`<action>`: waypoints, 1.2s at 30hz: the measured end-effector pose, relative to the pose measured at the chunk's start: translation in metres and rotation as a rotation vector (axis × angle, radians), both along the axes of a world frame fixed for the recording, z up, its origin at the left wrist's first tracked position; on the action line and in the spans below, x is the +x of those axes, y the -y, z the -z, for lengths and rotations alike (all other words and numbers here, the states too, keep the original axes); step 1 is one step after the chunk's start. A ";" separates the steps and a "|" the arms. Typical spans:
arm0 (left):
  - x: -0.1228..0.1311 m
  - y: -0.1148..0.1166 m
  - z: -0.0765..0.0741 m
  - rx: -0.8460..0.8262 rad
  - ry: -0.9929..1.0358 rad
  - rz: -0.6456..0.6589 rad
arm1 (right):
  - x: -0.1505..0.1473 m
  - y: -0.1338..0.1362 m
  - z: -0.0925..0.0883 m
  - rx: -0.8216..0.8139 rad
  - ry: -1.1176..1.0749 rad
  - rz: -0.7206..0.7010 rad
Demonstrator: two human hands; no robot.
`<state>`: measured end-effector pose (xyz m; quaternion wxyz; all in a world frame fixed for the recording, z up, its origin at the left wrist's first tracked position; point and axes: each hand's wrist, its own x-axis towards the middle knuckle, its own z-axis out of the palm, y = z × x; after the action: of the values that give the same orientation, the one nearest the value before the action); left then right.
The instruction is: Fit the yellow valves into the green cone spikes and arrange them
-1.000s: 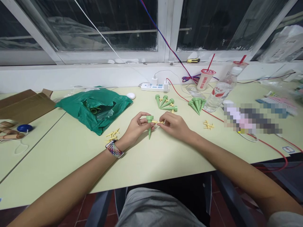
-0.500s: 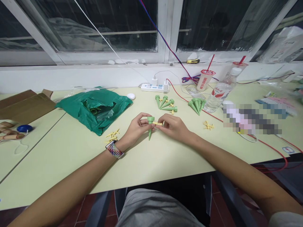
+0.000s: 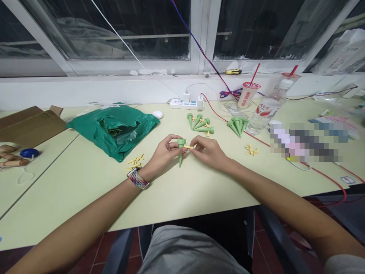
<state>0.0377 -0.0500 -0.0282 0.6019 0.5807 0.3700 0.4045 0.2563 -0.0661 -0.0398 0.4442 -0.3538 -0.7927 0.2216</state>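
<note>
Close work at the middle of the desk (image 3: 85,201)! The left hand (image 3: 163,155) pinches a green plastic spike (image 3: 180,154), tip down, while the right hand (image 3: 208,153) pinches a small yellow peg (image 3: 188,147) in its fingertips, one end right at the spike's head. The hands are close together, fingers curled and closed on their pieces. The danger: that peg is tiny, so a slack pinch or sideways slip could drop it or knock the spike loose. Loose yellow pegs (image 3: 136,159) lie to the left, more green spikes (image 3: 200,124) above.
</note>
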 end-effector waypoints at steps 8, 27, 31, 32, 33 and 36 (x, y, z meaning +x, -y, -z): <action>0.000 0.001 -0.001 -0.001 -0.008 0.003 | 0.001 0.001 -0.002 -0.050 0.099 0.088; 0.000 0.003 -0.004 0.002 0.009 0.027 | 0.000 0.005 -0.003 0.086 0.065 0.015; 0.000 0.003 -0.004 -0.017 0.004 0.030 | 0.000 0.004 -0.004 -0.038 0.172 0.072; 0.000 0.003 -0.004 -0.018 0.009 0.028 | 0.000 0.005 -0.004 -0.040 0.183 0.083; 0.000 0.003 -0.004 -0.016 0.015 0.026 | 0.000 0.005 -0.004 -0.036 0.175 0.087; 0.000 0.003 -0.004 -0.008 0.024 0.023 | 0.000 0.007 -0.003 0.027 0.130 0.084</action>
<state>0.0372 -0.0527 -0.0246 0.6132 0.5778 0.3574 0.4030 0.2560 -0.0729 -0.0372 0.4055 -0.3942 -0.8072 0.1689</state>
